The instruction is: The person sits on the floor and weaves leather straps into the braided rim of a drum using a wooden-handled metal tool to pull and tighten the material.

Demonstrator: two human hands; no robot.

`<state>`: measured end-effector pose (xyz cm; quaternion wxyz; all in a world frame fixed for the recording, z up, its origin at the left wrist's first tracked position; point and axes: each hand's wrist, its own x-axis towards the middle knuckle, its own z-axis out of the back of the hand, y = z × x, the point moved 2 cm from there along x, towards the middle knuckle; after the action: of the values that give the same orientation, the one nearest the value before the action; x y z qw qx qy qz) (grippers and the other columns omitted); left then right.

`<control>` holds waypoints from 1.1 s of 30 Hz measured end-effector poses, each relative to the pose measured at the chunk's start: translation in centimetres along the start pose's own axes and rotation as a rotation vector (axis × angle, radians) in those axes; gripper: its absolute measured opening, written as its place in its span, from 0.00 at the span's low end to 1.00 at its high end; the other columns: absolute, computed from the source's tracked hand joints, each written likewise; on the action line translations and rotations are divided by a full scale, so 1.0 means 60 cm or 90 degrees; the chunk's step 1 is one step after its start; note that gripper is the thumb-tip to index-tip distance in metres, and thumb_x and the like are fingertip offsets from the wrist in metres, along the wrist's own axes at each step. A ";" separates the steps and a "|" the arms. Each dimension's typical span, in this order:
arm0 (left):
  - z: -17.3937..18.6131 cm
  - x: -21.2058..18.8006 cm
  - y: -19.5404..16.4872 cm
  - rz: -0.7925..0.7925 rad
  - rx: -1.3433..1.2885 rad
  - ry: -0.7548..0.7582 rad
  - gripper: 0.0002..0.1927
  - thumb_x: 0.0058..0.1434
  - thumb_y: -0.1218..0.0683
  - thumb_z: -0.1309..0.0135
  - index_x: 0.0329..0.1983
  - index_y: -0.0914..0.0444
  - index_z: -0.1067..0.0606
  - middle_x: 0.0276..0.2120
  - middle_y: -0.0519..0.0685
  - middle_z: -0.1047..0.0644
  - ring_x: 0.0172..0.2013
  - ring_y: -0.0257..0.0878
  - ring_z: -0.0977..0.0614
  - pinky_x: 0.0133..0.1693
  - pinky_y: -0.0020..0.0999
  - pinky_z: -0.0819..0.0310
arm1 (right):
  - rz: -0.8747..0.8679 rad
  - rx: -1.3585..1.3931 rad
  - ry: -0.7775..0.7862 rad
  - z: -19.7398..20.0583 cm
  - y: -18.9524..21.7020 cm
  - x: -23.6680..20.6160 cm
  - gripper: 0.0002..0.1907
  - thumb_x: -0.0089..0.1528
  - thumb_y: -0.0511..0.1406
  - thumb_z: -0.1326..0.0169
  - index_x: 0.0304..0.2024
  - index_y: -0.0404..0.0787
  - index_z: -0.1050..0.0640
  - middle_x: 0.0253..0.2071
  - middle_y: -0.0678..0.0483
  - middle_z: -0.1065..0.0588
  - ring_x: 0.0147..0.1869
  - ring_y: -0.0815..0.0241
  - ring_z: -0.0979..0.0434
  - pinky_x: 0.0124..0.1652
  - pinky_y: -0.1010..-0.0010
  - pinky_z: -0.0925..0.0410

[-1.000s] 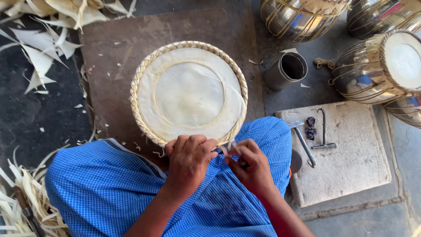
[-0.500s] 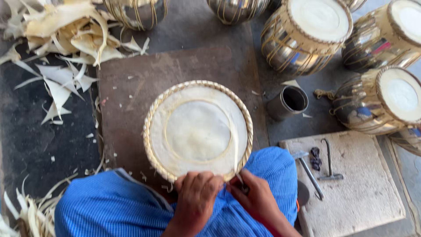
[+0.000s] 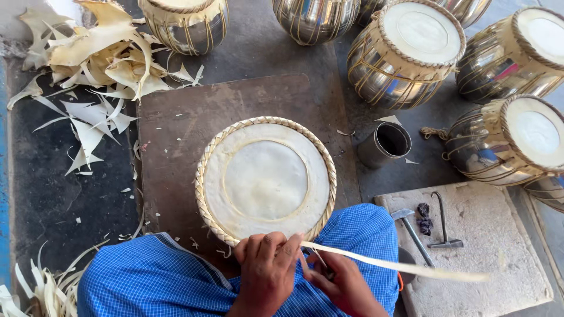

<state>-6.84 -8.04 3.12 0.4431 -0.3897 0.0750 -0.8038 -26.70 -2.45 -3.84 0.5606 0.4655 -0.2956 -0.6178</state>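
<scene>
Drumhead (image 3: 265, 179) rim sits under our left hand (image 3: 267, 270); our right hand (image 3: 343, 285) pinches the pale strip (image 3: 399, 267) (stretched rightward).

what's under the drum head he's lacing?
The drum head rests on a brown board on the dark floor, its near edge over the blue checked cloth. Whatever lies directly beneath its skin is covered; any shell isn't visible.

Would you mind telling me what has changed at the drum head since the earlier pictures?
A long pale strip now stretches out rightward from the near rim of the drum head; the right hand has drawn it out. The left hand stays pressed on the rim. The hammer and hook tool remain on the stone slab.
</scene>
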 end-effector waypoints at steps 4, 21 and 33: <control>-0.011 0.005 -0.013 0.008 0.018 -0.028 0.14 0.61 0.46 0.41 0.47 0.55 0.20 0.38 0.42 0.27 0.43 0.42 0.28 0.48 0.48 0.46 | -0.091 0.285 0.060 0.095 0.025 -0.044 0.25 0.53 0.30 0.32 0.50 0.36 0.26 0.31 0.50 0.28 0.28 0.60 0.27 0.27 0.69 0.32; 0.030 0.173 0.141 0.002 -0.022 -0.118 0.07 0.63 0.49 0.41 0.33 0.55 0.21 0.35 0.43 0.23 0.40 0.44 0.24 0.46 0.43 0.42 | -0.125 0.282 -0.087 0.039 -0.016 -0.052 0.33 0.68 0.39 0.48 0.75 0.44 0.37 0.42 0.43 0.26 0.34 0.56 0.27 0.33 0.68 0.33; 0.034 0.189 0.148 -0.049 -0.010 -0.111 0.24 0.60 0.33 0.41 0.40 0.58 0.22 0.46 0.43 0.19 0.49 0.42 0.22 0.56 0.43 0.43 | 0.104 -0.020 -0.143 0.031 0.172 0.057 0.30 0.63 0.34 0.45 0.69 0.41 0.32 0.52 0.50 0.20 0.45 0.59 0.20 0.43 0.69 0.28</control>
<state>-3.05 -21.59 6.73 0.4139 -0.4644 0.0270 -0.7825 -23.86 -8.08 5.18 0.5795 0.3588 -0.3833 -0.6233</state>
